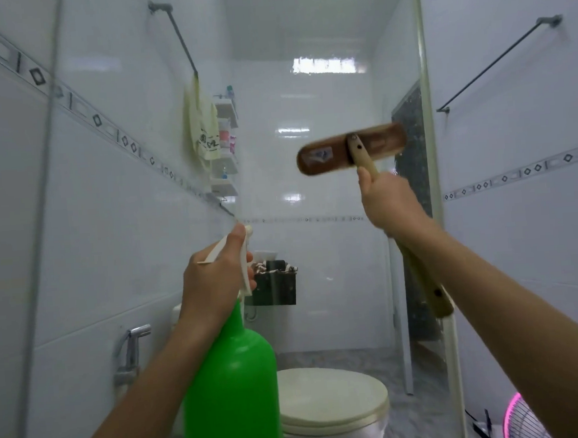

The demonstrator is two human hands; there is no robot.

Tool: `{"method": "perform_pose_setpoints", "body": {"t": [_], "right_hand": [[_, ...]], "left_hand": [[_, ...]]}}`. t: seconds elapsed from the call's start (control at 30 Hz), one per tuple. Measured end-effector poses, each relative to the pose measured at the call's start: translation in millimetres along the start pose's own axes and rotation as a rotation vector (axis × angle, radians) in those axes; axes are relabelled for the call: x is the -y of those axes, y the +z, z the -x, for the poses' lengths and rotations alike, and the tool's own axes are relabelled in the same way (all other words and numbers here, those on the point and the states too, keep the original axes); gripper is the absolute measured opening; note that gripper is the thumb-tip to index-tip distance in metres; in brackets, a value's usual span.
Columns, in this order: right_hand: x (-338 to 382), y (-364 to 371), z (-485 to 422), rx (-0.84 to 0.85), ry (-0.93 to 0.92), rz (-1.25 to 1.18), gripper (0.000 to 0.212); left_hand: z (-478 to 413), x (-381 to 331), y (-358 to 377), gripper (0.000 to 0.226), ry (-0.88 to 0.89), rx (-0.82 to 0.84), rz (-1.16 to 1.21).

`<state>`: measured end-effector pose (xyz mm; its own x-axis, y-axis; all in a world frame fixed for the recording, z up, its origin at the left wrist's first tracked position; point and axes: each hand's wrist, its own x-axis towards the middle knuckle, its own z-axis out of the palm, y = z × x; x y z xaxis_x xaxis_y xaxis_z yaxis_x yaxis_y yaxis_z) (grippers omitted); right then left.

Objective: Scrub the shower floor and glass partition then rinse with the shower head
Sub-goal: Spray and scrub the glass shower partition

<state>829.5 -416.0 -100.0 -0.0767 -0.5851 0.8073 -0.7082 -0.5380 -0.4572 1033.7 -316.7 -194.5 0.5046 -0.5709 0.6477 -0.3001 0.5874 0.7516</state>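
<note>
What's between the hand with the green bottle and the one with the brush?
Head view: no object between left hand and right hand, only the far tiled wall behind.

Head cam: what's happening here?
A person faces the glass partition in a bathroom. Their left hand grips the green spray bottle at its trigger, held up toward the glass. Their right hand holds the scrub brush by its wooden handle, head up high by the glass; contact is unclear. A toilet, lid down, sits beyond.
</note>
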Motion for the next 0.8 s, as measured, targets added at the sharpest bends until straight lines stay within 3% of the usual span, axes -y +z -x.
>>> {"method": "perform_pose_setpoints", "body": {"t": [0.13, 0.33, 0.6, 0.8], "right_hand": [[24.9, 2.5, -20.9, -0.025, -0.05, -0.039, 0.05], [-26.0, 47.7, 81.7, 0.084, -0.022, -0.029, 0.041], [71.3, 61.9, -14.8, -0.054, -0.175, -0.002, 0.055], [25.9, 84.4, 85.7, 0.116, -0.107, 0.046, 0.046]], "left_hand": [[-5.3, 2.2, -5.8, 0.042, 0.028, 0.042, -0.055], [-11.4, 8.6, -33.4, 0.052, 0.14, 0.014, -0.105], [-48.7, 0.5, -84.5, 0.04, 0.139, 0.023, -0.18], [-70.5, -3.9, -131.7, 0.036, 0.161, 0.014, -0.181]]}}
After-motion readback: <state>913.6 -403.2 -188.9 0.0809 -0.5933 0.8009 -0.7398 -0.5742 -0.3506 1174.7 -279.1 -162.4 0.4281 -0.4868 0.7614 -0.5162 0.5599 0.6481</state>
